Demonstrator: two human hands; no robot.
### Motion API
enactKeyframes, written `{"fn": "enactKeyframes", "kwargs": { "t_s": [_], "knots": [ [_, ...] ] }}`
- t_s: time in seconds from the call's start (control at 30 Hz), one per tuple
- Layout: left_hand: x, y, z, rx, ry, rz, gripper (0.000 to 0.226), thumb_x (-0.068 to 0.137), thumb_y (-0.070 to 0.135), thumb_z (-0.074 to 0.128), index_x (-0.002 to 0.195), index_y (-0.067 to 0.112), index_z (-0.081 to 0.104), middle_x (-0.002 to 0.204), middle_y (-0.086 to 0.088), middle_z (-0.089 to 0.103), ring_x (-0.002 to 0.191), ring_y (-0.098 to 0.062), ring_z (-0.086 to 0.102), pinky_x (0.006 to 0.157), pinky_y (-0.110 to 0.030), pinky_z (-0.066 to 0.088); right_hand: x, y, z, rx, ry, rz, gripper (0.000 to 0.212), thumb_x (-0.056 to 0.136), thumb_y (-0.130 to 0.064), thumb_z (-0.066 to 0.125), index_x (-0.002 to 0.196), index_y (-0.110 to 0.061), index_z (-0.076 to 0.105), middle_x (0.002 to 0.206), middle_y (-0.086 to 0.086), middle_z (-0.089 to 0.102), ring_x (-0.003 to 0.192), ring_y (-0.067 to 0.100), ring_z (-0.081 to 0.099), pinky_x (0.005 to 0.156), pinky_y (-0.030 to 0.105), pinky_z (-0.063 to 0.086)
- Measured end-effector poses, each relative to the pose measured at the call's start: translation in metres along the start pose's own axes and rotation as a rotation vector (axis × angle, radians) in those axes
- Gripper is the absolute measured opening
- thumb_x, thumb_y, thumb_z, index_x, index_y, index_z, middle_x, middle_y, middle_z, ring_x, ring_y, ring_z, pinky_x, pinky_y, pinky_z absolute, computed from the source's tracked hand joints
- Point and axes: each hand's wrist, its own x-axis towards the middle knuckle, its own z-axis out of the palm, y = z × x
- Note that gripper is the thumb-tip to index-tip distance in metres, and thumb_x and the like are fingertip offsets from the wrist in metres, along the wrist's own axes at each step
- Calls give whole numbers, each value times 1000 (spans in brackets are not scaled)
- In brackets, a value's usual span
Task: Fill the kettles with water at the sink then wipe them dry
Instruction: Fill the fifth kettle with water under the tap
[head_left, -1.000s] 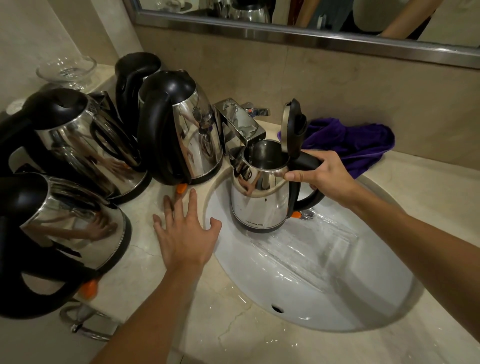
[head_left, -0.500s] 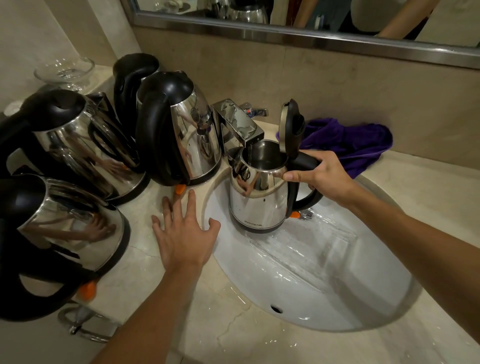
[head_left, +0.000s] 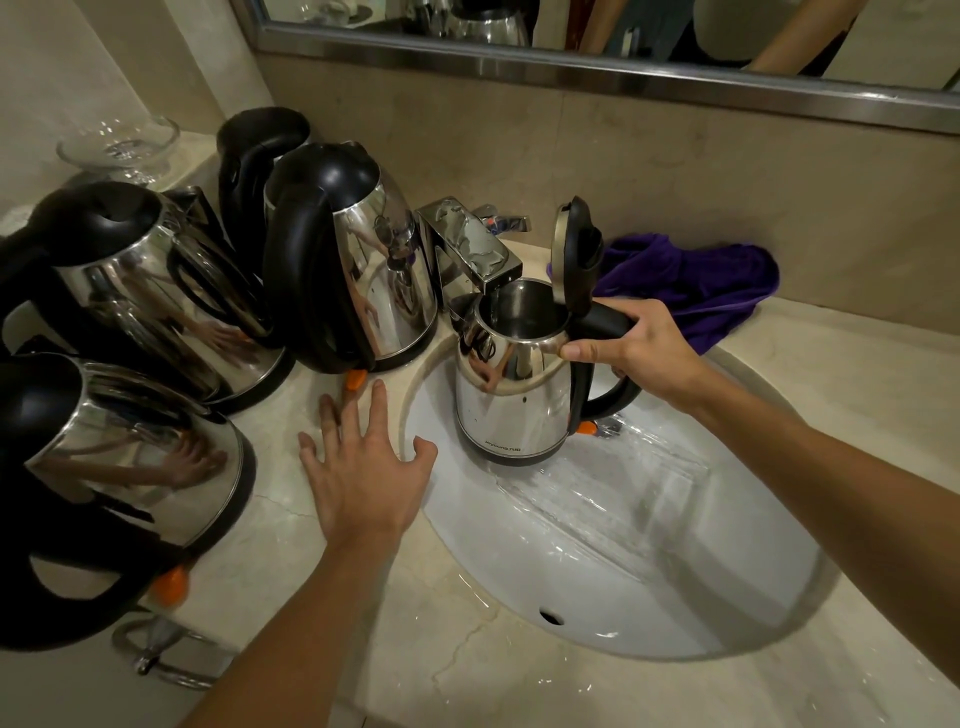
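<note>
While the open kettle (head_left: 511, 384) is held under the faucet (head_left: 470, 249), filling is judged to be the step in hand, and it is best done with the mouth kept level and centred beneath the spout so that water drops inside rather than down the steel wall. No stream can be made out at the spout, so whether water is running cannot be told. The lid (head_left: 574, 249) stands upright at the kettle's 12 o'clock, hinged back clear of the opening; it should be left that way until the fill is finished.

The right hand (head_left: 631, 345) is curled round the black handle, with the thumb laid along the rim at the handle's top. From that grip the kettle body lies at 9 o'clock and slightly below, its base hanging inside the sink (head_left: 675, 561) near the basin's far-left rim; whether the base touches the porcelain cannot be told. As weight is added, a firmer wrap round the handle is advised.

The left hand (head_left: 363, 467) is spread flat on the counter (head_left: 467, 670), fingers straight, holding nothing, at 8 o'clock from the kettle. A purple cloth (head_left: 696, 291) lies at 2 o'clock of the grip, ready for wiping. Four other kettles (head_left: 353, 260) stand grouped at 9 to 10 o'clock.
</note>
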Motion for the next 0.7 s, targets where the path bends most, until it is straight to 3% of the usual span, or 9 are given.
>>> {"fn": "enactKeyframes", "kwargs": {
  "t_s": [0.7],
  "knots": [
    [-1, 0, 0, -8, 2, 2, 79, 95, 61, 37, 162, 29, 12, 168, -5, 19, 157, -28, 7, 123, -56, 12, 0, 3, -1, -5, 8, 19, 27, 86, -4, 76, 113, -7, 70, 65, -13, 66, 55, -1, 56, 53, 9, 42]
  ]
}}
